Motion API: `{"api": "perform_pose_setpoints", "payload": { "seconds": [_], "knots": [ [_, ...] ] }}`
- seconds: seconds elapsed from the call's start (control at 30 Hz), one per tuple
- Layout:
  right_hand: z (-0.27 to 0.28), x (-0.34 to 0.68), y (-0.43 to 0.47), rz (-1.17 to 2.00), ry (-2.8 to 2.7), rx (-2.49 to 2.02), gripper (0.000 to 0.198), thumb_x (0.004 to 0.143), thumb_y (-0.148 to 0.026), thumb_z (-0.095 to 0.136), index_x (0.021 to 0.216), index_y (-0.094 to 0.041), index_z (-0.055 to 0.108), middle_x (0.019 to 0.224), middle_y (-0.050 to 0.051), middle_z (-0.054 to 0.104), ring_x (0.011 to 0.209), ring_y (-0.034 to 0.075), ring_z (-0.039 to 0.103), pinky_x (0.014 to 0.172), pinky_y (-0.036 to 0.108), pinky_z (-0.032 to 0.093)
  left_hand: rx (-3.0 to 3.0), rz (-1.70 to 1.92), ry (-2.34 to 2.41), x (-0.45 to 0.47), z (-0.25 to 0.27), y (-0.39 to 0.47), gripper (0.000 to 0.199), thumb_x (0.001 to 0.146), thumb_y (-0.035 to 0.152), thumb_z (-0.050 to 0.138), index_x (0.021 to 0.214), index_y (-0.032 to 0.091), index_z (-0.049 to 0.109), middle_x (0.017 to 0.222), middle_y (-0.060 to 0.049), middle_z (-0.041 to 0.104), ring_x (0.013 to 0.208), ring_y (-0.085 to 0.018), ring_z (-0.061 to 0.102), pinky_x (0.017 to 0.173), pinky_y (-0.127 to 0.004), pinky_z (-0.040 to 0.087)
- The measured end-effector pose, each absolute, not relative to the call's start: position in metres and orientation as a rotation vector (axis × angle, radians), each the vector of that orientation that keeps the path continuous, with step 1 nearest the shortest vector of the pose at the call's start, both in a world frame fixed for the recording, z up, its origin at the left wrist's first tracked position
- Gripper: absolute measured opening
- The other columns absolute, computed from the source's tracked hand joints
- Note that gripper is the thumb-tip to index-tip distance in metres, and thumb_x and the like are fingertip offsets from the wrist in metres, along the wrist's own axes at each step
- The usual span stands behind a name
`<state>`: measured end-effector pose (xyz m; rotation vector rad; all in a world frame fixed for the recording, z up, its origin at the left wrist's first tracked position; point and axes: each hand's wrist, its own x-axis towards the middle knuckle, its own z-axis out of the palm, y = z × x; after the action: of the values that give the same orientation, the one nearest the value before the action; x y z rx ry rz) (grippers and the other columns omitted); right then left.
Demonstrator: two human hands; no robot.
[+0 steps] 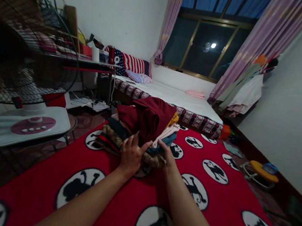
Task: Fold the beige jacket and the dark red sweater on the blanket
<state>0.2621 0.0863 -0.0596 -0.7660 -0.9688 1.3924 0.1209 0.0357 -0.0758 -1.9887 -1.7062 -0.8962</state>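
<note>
The pile of folded clothes (114, 134) lies directly ahead of the fingers and touching them, on the red blanket (124, 199), its longer side seemingly running crosswise to the forearms. Both hands are about equally near: the left hand (131, 153) rests on the front edge, fingers slightly spread, thumb apart; the right hand (166, 154) meets the right front corner, thumb by the pink cloth (166, 133) (its other fingers are hidden, so I cannot tell their grip). Bunched maroon cloth (153, 115) tops the pile, just beyond the fingertips.
</note>
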Motion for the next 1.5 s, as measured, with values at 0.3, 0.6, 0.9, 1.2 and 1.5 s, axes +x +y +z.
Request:
{"api": "perform_pose_setpoints", "payload": {
  "seconds": [0.3,0.6,0.9,1.2,1.5],
  "knots": [
    [-0.049,0.257,0.134,1.152,-1.329,-0.716,0.068,0.053,-0.013,0.067,0.119,-0.024,0.054,0.091,-0.002,0.07,0.076,0.015,0.064,0.073,0.027,0.054,-1.867,-0.954,-1.82,0.117,-0.078,0.046,0.056,0.071,0.033,0.074,0.125,0.036,0.061,0.128,-0.015,0.046,0.117,-0.038,0.043,0.094,-0.048,0.038],
    [-0.094,0.274,0.143,1.139,-0.945,-0.746,0.071,0.055,-0.016,0.065,0.124,-0.024,0.051,0.091,-0.002,0.069,0.078,0.015,0.063,0.071,0.026,0.052,-2.292,-0.579,-1.148,0.108,-0.069,0.099,0.045,0.074,0.029,0.068,0.118,0.04,0.065,0.133,-0.011,0.05,0.11,-0.032,0.048,0.08,-0.042,0.046],
    [-0.083,0.258,0.141,1.351,-0.89,-0.564,0.076,0.066,-0.024,0.074,0.134,-0.036,0.042,0.128,0.002,0.059,0.104,0.02,0.063,0.076,0.033,0.057,-2.698,-0.117,-0.799,0.076,0.025,0.198,0.054,0.072,0.011,0.062,0.122,0.032,0.064,0.146,-0.007,0.043,0.13,-0.03,0.037,0.109,-0.045,0.029],
    [-0.108,0.271,0.144,1.309,-0.858,-0.755,0.054,0.069,-0.038,0.076,0.116,-0.023,0.053,0.107,0.007,0.065,0.083,0.022,0.071,0.064,0.03,0.057,-2.306,-0.57,-1.479,0.006,-0.065,0.198,0.038,0.08,0.016,0.054,0.115,0.023,0.067,0.13,-0.011,0.051,0.12,-0.028,0.047,0.102,-0.04,0.039],
    [-0.097,0.267,0.124,1.327,-0.884,-0.744,0.05,0.054,-0.03,0.082,0.096,-0.017,0.058,0.087,0.004,0.066,0.074,0.02,0.07,0.067,0.033,0.055,-2.365,-0.52,-1.477,0.017,-0.063,0.158,0.066,0.064,0.006,0.056,0.127,0.023,0.061,0.141,-0.013,0.045,0.126,-0.03,0.045,0.107,-0.042,0.036]
  ]
}}
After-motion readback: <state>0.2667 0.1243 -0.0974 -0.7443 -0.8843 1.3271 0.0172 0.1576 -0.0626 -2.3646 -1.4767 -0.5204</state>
